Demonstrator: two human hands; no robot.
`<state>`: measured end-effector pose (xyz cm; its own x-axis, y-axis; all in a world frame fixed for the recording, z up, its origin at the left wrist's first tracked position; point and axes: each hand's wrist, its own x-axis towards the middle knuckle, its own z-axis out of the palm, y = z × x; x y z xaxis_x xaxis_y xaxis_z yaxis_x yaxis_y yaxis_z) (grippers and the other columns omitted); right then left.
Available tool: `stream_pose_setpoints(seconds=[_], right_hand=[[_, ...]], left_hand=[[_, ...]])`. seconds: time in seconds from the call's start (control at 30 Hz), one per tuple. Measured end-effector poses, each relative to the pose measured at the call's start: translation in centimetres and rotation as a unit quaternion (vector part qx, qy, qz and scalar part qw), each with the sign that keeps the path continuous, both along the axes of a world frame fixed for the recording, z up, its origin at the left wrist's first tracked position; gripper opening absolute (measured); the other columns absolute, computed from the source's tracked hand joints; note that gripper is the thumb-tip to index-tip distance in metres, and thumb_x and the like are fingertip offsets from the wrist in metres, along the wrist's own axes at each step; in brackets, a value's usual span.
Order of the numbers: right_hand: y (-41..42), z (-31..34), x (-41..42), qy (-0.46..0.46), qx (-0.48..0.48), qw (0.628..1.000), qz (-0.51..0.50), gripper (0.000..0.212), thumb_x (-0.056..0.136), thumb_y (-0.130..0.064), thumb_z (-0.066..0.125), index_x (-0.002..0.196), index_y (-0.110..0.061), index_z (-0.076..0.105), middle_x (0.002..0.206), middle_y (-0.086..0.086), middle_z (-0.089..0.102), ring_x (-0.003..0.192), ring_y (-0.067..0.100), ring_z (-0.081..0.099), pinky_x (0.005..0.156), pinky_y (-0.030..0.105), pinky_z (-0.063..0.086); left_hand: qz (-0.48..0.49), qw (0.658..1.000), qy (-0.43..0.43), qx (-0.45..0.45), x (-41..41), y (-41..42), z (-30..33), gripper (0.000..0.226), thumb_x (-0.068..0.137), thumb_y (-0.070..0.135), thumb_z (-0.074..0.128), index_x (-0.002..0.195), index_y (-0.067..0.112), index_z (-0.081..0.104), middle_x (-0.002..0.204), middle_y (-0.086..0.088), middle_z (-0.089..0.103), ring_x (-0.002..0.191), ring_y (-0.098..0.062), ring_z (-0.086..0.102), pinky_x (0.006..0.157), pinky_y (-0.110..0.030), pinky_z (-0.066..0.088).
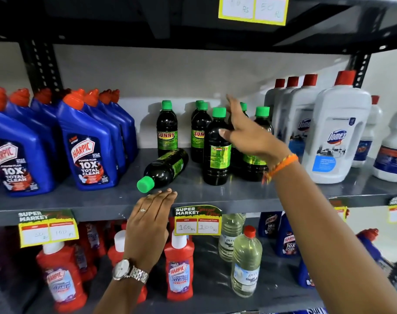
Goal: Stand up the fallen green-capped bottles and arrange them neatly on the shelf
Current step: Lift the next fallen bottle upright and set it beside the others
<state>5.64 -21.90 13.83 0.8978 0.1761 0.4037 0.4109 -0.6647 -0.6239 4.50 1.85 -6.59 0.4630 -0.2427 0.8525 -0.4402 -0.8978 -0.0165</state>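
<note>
One dark green-capped bottle [166, 166] lies on its side on the grey shelf [98, 198], cap pointing at the front edge. Several more green-capped bottles stand upright behind and to its right: one at the back left [167, 128], one in front [216, 152], one at the right [259, 132]. My left hand [151, 220] is flat at the shelf's front lip, fingertips just below the fallen bottle's cap, holding nothing. My right hand [242, 130] reaches in among the upright bottles with fingers stretched out, thumb against the front bottle, partly hiding another bottle behind it.
Blue Harpic bottles [86, 146] crowd the shelf's left side, white Domex bottles [335, 132] the right. Price tags [197, 220] hang on the shelf lip. Below stand red Harpic bottles [179, 266] and clear bottles [246, 266]. Another shelf sits close overhead.
</note>
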Motion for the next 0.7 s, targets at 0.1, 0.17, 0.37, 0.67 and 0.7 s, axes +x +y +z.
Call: stream_pose_setpoints(seconds=[0.1,0.17,0.37,0.67,0.7], right_hand=[[-0.4,-5.3,0.0,0.074,0.098,0.992,0.015,0.098,0.1,-0.002,0.051,0.154,-0.018,-0.029,0.167,0.003,-0.021,0.151,0.013,-0.008,0.114,0.025,0.004],[-0.1,-8.5,0.9,0.099,0.114,0.988,0.015,0.096,0.097,-0.004,0.053,0.157,-0.017,-0.02,0.17,0.003,-0.002,0.154,0.015,0.002,0.123,0.031,0.009],[0.0,-10.3,2.5,0.066,0.106,0.988,-0.088,0.046,0.091,-0.012,0.068,0.128,-0.007,0.042,0.129,0.007,0.059,0.127,0.026,0.054,0.105,0.035,0.043],[0.7,-10.1,2.4,0.047,0.078,0.988,-0.128,0.064,0.08,-0.025,0.081,0.129,-0.008,0.043,0.128,0.008,0.06,0.122,0.026,0.057,0.095,0.03,0.044],[0.4,-10.0,2.3,0.062,0.101,0.986,-0.115,0.061,0.083,-0.02,0.079,0.131,-0.009,0.042,0.127,0.006,0.062,0.122,0.025,0.058,0.094,0.029,0.044]], left_hand=[[0.003,1.0,-0.005,0.005,-0.1,-0.1,0.0,0.051,0.083,0.006,0.038,0.126,0.007,0.065,0.121,-0.009,0.071,0.111,-0.027,0.067,0.105,-0.039,0.042],[0.005,1.0,-0.005,0.004,-0.2,-0.3,0.2,0.048,0.086,0.011,0.037,0.123,0.006,0.068,0.119,-0.009,0.072,0.109,-0.027,0.068,0.105,-0.038,0.042],[0.018,1.0,-0.001,-0.01,-0.3,-0.4,0.2,0.049,0.085,0.007,0.037,0.123,0.006,0.068,0.121,-0.009,0.071,0.112,-0.027,0.067,0.107,-0.037,0.035],[0.02,1.0,0.008,0.003,-0.4,-0.3,0.4,0.056,0.073,-0.007,0.056,0.126,0.006,0.065,0.125,-0.01,0.069,0.115,-0.028,0.065,0.107,-0.041,0.04],[0.02,1.0,0.012,0.007,-0.4,-0.2,0.4,0.061,0.069,-0.01,0.06,0.127,0.007,0.064,0.126,-0.01,0.068,0.116,-0.028,0.064,0.108,-0.04,0.038]])
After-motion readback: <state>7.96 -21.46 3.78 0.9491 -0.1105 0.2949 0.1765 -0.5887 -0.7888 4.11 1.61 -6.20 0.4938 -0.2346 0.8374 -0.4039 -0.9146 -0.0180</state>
